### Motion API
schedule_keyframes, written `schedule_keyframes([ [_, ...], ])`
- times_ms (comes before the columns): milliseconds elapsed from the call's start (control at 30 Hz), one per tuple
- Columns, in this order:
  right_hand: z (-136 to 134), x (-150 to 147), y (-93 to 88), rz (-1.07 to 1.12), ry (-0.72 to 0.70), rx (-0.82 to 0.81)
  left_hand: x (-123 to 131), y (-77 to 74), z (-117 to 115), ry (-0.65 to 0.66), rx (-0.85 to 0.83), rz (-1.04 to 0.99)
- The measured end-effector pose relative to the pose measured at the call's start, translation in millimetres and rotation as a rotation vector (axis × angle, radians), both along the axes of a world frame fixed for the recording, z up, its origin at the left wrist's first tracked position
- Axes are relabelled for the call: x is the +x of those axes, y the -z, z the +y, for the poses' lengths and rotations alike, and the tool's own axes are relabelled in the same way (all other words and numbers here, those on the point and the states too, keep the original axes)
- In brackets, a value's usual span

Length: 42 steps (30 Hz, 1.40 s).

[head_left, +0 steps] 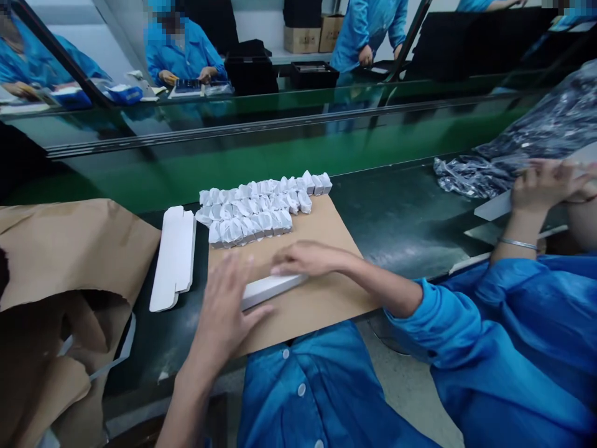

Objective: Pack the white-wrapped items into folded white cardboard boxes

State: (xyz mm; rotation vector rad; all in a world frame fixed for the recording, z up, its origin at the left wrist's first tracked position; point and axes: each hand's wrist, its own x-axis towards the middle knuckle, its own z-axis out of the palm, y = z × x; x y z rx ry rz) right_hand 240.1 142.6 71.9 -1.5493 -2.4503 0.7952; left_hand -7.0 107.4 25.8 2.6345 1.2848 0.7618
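A long, narrow white box lies across a brown cardboard sheet in front of me. My left hand is at its left end, fingers spread and slightly blurred, with the thumb close to the box's near side. Over the box's far right part lies my right hand, fingers stretched to the left; whether they press on the box is unclear. Behind both hands, small white paper-wrapped pieces stand in three packed rows on the sheet. Left of the sheet, flat white cartons lie stacked on the dark table.
An open brown paper bag stands at the left. To my right, a co-worker's hands hold a white piece near a heap of clear plastic bags. A green barrier runs behind the table, with people in blue beyond.
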Motion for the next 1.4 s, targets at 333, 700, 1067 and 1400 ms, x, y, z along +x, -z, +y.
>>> schedule_keyframes([
  [333,37,33,27.3,-0.189,0.173,0.302,0,4.4,-4,0.121,0.048,0.375],
  [700,25,59,20.7,-0.121,0.117,0.258,-14,8.9,-33,0.18,-0.012,0.349],
  [1067,1,69,32.8,-0.037,0.451,0.337,-27,8.0,-15,0.048,0.022,0.331],
  [1400,11,56,43.1,-0.03,0.386,0.279,-30,14.9,-13,-0.03,-0.129,0.363],
])
